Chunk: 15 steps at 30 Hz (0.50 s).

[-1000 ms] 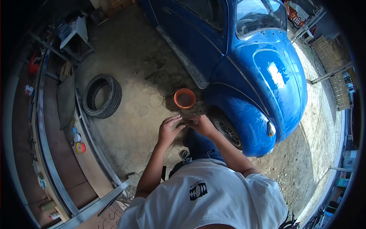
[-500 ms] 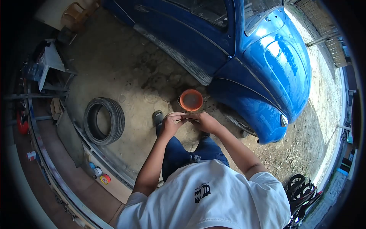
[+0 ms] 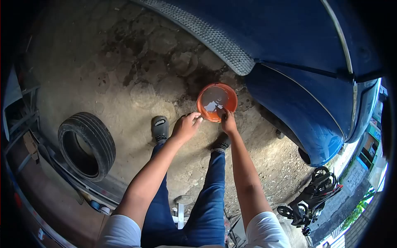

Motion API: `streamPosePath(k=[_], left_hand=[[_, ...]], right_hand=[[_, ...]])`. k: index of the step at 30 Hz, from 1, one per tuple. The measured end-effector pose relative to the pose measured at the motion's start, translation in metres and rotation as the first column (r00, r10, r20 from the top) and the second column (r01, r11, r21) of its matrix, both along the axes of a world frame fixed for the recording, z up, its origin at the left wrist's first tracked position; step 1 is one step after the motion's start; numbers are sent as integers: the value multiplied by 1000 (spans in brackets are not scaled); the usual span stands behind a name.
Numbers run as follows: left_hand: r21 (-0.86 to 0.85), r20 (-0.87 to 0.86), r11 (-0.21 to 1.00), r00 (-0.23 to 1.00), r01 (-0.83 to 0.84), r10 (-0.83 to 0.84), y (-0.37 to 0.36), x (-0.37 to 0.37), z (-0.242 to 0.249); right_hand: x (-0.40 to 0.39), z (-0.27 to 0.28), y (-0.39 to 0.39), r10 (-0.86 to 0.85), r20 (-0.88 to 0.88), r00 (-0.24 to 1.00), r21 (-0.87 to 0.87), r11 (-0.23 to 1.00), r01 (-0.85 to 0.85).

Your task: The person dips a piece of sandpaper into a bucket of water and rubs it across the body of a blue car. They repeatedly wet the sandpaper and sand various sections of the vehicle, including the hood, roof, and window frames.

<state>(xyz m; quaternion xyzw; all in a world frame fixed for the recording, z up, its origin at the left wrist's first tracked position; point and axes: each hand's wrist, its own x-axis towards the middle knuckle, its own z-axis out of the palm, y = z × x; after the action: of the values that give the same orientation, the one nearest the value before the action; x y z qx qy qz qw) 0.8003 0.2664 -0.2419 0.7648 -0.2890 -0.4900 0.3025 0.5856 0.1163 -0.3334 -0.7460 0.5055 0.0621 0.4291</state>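
One bucket (image 3: 235, 100) holds murky water (image 3: 209, 96), left hand (image 3: 187, 126) at its edge, right hand (image 3: 228, 122) over it, fingers of both bent, grip indeterminable

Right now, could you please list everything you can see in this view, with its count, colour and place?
Car: one, blue, upper right.
Running board: one, grey, along the car's lower side.
Tyre: one, black, left.
Motorcycle: one, mostly black, lower right.
Small round items: at least two, blue and white, lower left; kind unclear.
Ground: one, brown-grey, beneath everything.
Bucket: one, orange, on the ground, centre.
Liquid: one pool, murky grey-brown, in the bucket.
Jeans: one pair, blue, bottom centre.
Sleeves: two, white, bottom.
Left hand: one, bare, by the bucket's lower left edge.
Right hand: one, bare, at the bucket's near rim; any grip unclear.
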Motion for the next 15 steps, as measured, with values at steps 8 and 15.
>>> streamPosePath(k=[8, 15], left_hand=[[1, -111, 1000, 994, -19, 19, -4, -21, -121], [-50, -79, 996, 993, 78, -82, -32, -49, -135]], right_hand=[[49, -146, 4, 360, -216, 908, -452, 787, -419], [24, -212, 10, 319, -437, 841, -141, 899, -414]])
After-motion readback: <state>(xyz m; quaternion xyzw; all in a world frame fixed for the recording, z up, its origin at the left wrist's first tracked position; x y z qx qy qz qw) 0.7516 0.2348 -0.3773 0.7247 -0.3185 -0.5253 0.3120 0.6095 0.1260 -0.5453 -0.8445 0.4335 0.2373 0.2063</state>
